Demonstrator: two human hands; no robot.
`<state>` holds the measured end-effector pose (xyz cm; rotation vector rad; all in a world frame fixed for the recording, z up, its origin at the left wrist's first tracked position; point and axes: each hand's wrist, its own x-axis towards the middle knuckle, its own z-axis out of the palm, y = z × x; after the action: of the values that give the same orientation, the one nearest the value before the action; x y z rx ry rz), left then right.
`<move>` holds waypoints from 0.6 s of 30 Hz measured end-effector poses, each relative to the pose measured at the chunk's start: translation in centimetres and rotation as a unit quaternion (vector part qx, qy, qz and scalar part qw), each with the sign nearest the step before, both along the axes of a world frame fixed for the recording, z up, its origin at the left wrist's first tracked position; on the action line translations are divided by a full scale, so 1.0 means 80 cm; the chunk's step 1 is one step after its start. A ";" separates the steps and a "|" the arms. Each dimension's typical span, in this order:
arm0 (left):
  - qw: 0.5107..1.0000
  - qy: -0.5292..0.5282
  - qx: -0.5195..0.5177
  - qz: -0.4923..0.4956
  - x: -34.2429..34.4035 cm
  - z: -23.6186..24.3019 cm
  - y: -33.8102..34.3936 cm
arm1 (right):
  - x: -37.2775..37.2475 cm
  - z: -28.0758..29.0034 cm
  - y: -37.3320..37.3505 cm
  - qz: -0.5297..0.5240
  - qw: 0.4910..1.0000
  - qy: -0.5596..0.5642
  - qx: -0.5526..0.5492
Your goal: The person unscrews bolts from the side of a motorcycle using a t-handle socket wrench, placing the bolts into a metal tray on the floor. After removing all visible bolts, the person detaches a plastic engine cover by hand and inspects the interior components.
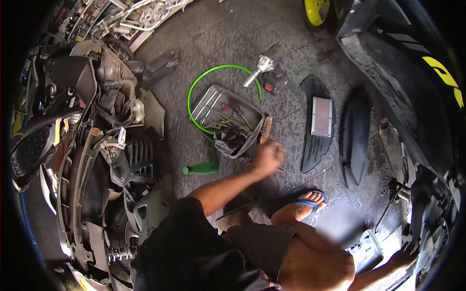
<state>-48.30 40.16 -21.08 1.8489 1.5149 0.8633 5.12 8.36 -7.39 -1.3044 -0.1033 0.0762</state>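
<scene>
My left hand (268, 159) is closed and slightly blurred, low over the floor beside the near right corner of a grey tool tray (262, 119). A brown brush (266, 130) lies along the tray's right edge, right at the hand's far side. A thin dark piece shows at the hand's near side; what the fingers hold is unclear. Screwdrivers (239, 112), metal rods and a crumpled black bag (228, 141) fill the tray. At the lower right, my right hand (407, 254) reaches to dark motorcycle parts (432, 237), its fingers partly hidden there.
A green hose (188, 99) loops around the tray. Nearby are a green bottle (201, 168), a cordless power tool (264, 65), an air filter (322, 116) on a black panel, and a black cover (354, 138). Dismantled motorcycle parts (77, 160) crowd the left; a motorcycle (403, 72) stands right.
</scene>
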 end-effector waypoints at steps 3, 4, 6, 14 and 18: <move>0.983 0.109 0.097 0.110 -0.105 -0.030 0.035 | 0.016 0.018 0.009 -0.039 0.998 0.051 -0.001; 0.974 0.150 0.101 0.135 -0.125 -0.036 0.049 | 0.016 0.033 0.010 -0.057 0.996 0.068 -0.008; 0.960 0.205 0.076 0.177 -0.158 -0.047 0.083 | 0.021 0.027 0.002 -0.053 0.996 0.071 0.007; 0.880 0.455 -0.137 0.025 -0.183 -0.087 0.213 | 0.023 0.017 -0.008 -0.065 0.997 0.020 0.022; 0.847 0.514 -0.131 -0.039 -0.169 -0.086 0.220 | -0.022 0.041 0.038 -0.082 0.994 0.064 0.021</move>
<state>-61.81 57.73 -27.97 2.2337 1.9654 -0.5105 3.37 11.37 -4.09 -1.2588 0.1099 0.0172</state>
